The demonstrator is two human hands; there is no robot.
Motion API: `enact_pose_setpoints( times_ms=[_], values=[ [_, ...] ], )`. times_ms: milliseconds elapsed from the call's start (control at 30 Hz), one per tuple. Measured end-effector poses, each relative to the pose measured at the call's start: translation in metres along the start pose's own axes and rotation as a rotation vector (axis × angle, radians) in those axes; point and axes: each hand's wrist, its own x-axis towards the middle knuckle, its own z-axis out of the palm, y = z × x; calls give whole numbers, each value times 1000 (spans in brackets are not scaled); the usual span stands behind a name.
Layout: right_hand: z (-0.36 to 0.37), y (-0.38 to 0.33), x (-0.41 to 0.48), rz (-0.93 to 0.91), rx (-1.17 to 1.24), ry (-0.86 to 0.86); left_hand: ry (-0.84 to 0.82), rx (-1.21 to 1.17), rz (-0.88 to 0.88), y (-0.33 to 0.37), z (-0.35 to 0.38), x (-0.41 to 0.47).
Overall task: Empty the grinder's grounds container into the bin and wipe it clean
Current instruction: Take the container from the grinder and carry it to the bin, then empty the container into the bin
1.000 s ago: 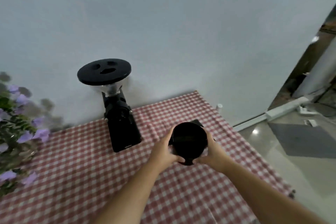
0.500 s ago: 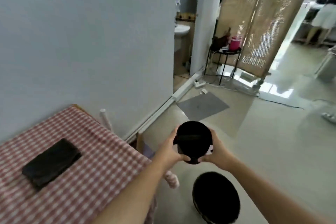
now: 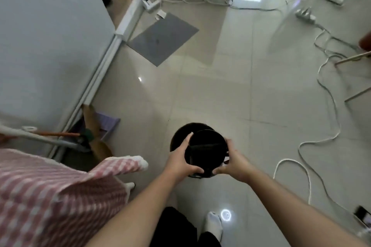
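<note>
The black round grounds container [image 3: 207, 151] is held upright with its open top facing me. My left hand [image 3: 180, 158] grips its left side and my right hand [image 3: 233, 159] grips its right side. Directly beneath and behind it stands the dark round bin [image 3: 178, 136] on the tiled floor, mostly hidden by the container and my hands. The container's inside is too dark to make out any grounds.
The table with its red checked cloth [image 3: 50, 192] fills the lower left. A broom and dustpan [image 3: 80, 142] lean by the wall. White cables [image 3: 321, 90] and a power strip [image 3: 305, 15] lie on the floor at right. A grey mat [image 3: 162, 38] lies ahead.
I have turned from the table and grinder toward the floor. The container, held in both hands throughout, has moved from over the table to above the bin.
</note>
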Motion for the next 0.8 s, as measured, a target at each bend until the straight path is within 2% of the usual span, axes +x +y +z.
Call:
enact_pose_setpoints(
  times_ms=[167,300,533,633,800],
  values=[
    [28,57,55,151,106,-96,-135,17,-126,-58,14,52],
    [33,81,88,299,247,-218,-187,-103,-291,-90,18,85],
    [51,77,124,560,551,-67,-135,-518,-681,-87,41,124],
    [51,73,135,623,554,-26,-155,-562,-775,-79,42,133],
    [36,66,140,728,481,-93,-248,-559,-954,-61,35,142]
  ],
)
